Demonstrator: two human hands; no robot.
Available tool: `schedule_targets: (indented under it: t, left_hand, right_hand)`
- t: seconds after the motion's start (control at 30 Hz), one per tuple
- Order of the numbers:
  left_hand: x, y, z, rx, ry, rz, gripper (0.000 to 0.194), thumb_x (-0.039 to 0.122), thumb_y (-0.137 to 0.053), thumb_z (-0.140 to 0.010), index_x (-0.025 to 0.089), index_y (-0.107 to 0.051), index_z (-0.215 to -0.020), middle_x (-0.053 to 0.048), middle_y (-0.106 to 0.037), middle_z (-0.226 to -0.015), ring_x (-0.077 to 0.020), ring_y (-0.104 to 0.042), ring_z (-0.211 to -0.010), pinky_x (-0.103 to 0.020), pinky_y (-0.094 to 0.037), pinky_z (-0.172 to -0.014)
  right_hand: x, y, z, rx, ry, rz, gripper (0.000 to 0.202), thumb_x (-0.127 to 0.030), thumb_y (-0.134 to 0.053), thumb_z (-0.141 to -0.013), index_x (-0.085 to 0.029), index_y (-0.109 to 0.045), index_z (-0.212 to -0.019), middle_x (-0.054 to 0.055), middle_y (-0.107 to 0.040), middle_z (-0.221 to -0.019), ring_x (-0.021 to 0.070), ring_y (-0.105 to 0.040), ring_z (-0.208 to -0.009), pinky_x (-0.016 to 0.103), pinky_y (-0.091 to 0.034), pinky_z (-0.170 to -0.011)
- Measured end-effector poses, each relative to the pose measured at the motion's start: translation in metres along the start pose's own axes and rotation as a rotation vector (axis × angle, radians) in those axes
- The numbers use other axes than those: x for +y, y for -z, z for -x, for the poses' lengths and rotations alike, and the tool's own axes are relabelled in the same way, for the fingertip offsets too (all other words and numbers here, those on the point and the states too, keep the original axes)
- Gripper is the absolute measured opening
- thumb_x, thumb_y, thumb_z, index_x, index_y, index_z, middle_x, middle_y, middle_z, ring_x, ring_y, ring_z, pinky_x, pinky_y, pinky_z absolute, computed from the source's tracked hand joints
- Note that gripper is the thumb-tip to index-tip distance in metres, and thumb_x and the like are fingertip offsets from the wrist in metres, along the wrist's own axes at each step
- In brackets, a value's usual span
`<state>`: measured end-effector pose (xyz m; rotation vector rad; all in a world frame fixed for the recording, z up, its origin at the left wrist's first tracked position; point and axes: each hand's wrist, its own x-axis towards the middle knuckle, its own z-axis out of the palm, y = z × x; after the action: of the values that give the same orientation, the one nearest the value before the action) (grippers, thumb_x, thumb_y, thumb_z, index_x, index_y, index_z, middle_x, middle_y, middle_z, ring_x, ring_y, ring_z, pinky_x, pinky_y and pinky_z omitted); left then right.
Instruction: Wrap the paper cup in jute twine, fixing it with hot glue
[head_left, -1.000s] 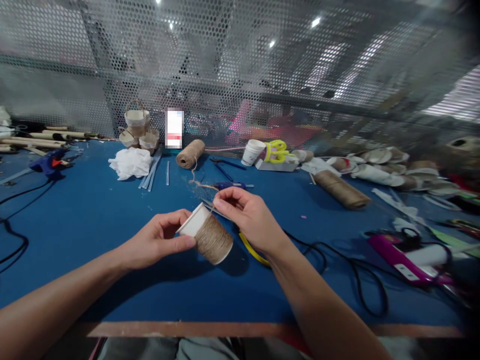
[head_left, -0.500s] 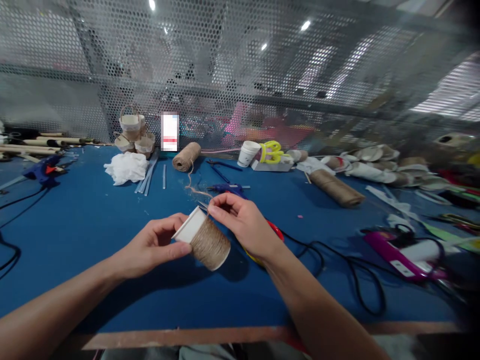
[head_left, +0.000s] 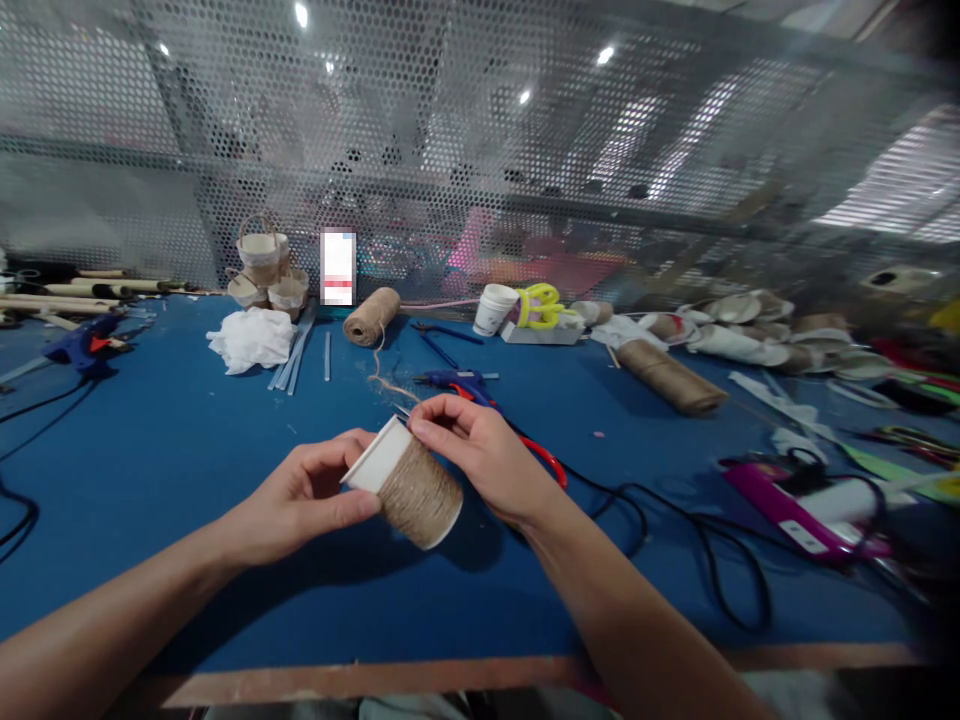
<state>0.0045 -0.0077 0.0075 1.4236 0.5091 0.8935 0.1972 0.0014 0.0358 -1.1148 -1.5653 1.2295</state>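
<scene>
in the head view, the paper cup (head_left: 422, 495) hangs tilted above the blue table (head_left: 172, 430), between both hands. the left hand (head_left: 304, 500) is clamped on its bare white rim end — probably to leave the wrapped side free. the right hand (head_left: 469, 445) pinches thumb and fingers together on the twine (head_left: 386, 384) by the cup, seemingly to control it. that twine trails slackly to the spool (head_left: 372, 317), lying sideways, perhaps for easy unrolling; a blue glue gun (head_left: 461, 381) rests just beyond.
</scene>
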Motion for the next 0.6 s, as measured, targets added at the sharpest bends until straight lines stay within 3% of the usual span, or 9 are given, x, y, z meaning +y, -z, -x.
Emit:
schedule_targets:
  t: [0.27,0.6]
  left_hand:
    - [0.0055,-0.0009,-0.0006,-0.001,-0.034,-0.008,0.011,0.018,-0.063,-0.075,0.014,-0.057,-0.067,-0.003,-0.054,-0.088,-0.0138,-0.049,-0.085,-0.024,-0.038,-0.078]
    - [-0.0001,0.0009,-0.0030,-0.012,-0.092,-0.066,0.009,0.015,-0.059,-0.077,0.014,-0.055,-0.068,-0.001,-0.051,-0.085,-0.0119,-0.047,-0.081,-0.024,-0.037,-0.077]
  right_hand:
    - [0.0023,-0.0035,0.0004,-0.022,-0.106,-0.124,0.019,-0.035,-0.058,-0.073,-0.017,-0.052,-0.077,-0.002,-0.051,-0.074,0.0106,-0.047,-0.067,0.025,-0.037,-0.063]
    - [0.0097,-0.0097,0.0000,0.028,-0.098,0.094,0.019,-0.038,-0.044,-0.081,-0.020,-0.045,-0.074,-0.005,-0.040,-0.063,0.0112,-0.037,-0.058,0.024,-0.032,-0.052]
